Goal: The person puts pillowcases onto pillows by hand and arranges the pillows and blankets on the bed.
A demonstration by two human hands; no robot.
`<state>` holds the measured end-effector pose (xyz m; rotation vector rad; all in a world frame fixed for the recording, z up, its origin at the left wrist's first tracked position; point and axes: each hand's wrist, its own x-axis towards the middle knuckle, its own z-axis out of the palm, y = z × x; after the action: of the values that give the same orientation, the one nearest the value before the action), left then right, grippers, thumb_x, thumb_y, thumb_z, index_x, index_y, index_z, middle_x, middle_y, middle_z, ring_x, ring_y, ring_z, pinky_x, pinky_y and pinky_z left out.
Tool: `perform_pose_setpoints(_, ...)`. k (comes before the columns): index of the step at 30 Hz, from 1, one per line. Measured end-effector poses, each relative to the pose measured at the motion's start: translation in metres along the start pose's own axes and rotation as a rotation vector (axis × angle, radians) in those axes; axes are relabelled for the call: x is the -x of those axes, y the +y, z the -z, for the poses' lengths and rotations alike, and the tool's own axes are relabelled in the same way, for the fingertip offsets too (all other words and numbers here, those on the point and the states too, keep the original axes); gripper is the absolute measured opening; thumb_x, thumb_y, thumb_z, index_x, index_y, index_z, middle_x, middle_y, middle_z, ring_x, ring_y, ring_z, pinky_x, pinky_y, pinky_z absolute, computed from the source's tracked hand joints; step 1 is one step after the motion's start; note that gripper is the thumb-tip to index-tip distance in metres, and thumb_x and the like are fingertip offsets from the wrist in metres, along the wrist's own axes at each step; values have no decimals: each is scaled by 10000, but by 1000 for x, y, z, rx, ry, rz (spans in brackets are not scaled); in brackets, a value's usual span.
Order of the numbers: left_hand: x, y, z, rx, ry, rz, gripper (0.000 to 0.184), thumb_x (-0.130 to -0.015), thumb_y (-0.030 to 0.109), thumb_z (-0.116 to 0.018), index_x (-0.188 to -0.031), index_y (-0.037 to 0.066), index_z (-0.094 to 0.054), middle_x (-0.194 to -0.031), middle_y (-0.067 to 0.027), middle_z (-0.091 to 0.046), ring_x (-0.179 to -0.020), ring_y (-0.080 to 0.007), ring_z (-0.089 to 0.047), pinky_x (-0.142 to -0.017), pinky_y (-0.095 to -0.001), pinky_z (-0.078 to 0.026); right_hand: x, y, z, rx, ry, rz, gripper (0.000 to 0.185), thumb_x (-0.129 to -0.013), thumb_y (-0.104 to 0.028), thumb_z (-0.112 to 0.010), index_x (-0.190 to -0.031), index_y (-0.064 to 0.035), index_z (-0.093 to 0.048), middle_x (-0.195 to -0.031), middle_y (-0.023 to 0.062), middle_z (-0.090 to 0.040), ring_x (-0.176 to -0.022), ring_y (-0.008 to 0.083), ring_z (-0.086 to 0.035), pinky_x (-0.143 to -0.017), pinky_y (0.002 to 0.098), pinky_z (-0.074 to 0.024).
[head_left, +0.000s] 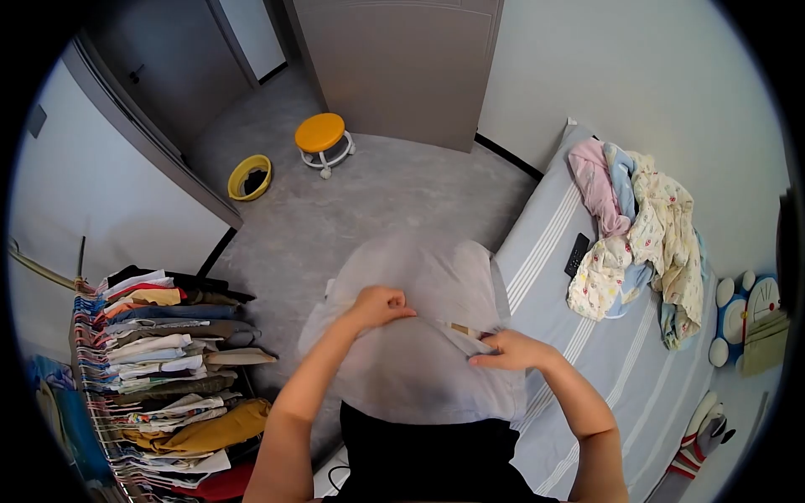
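A light grey garment, smeared by motion, spreads out in front of my body and hangs over the floor and the bed's edge. My left hand is closed in a pinch on the cloth at the garment's left-middle part. On the other side, my right hand grips a fold of the same cloth between thumb and fingers. Between the hands, near the right one, a small tan patch shows on the garment; I cannot tell if it is a label.
At left, a rack holds several hanging clothes. The bed on the right bears rumpled bedding, a black remote and plush toys. Ahead on the floor are a yellow stool and a yellow basin, near a door.
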<state>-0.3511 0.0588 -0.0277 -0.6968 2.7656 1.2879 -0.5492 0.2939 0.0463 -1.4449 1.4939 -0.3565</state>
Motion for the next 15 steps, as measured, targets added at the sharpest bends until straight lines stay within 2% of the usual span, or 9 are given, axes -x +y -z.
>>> perform_pose_setpoints(2,14,-11,-16,-57,112,-74,265,-759,358,-687,-733,102,-627,-630,-65,-606,-549,-257,-545,-520,-337,-409,-12,22,2,146,194,-11,371,-828,-372,-593,-817,-1,-606,-711,174,-597,-700,319,-602,-658,384,-470)
perform_pose_setpoints(5,21,-8,-26,-52,293,-193,189,-782,298,-667,-779,112,-632,-624,-61,-594,-554,-259,-535,-543,-339,-409,-25,23,6,236,516,-70,275,-742,-256,-658,-891,-33,-599,-693,162,-598,-675,310,-601,-643,395,-474)
perform_pose_setpoints(6,20,-7,-27,-75,360,-224,158,-778,270,-667,-781,114,-636,-645,-46,-597,-588,-248,-545,-585,-339,-411,-30,19,9,251,635,-89,274,-713,-216,-671,-913,-46,-596,-692,162,-599,-672,308,-600,-644,399,-476)
perform_pose_setpoints(9,25,-6,-31,-179,506,-311,72,-765,189,-661,-783,120,-649,-750,-16,-609,-717,-227,-564,-715,-351,-406,-51,22,-2,660,783,195,307,-667,-137,-650,-961,-84,-580,-696,137,-606,-715,296,-612,-646,393,-477)
perform_pose_setpoints(11,28,-7,-32,-286,547,-369,32,-755,139,-649,-782,124,-658,-875,-19,-622,-839,-227,-562,-805,-376,-386,-64,36,-13,701,743,4,257,-657,-100,-637,-909,-82,-590,-737,125,-609,-758,293,-607,-653,391,-475)
perform_pose_setpoints(14,36,-7,-28,-416,605,-304,130,-725,111,-653,-855,115,-640,-1032,-58,-582,-995,-269,-507,-878,-428,-348,-71,70,-1,584,742,-306,230,-627,-36,-602,-855,-66,-593,-825,123,-607,-801,303,-592,-669,393,-470)
perform_pose_setpoints(15,39,-10,-29,-377,661,-199,168,-710,117,-664,-874,110,-630,-1040,-61,-570,-1025,-277,-485,-878,-425,-350,-68,82,7,516,747,-410,231,-614,-14,-588,-841,-58,-592,-858,125,-605,-812,308,-585,-675,394,-468)
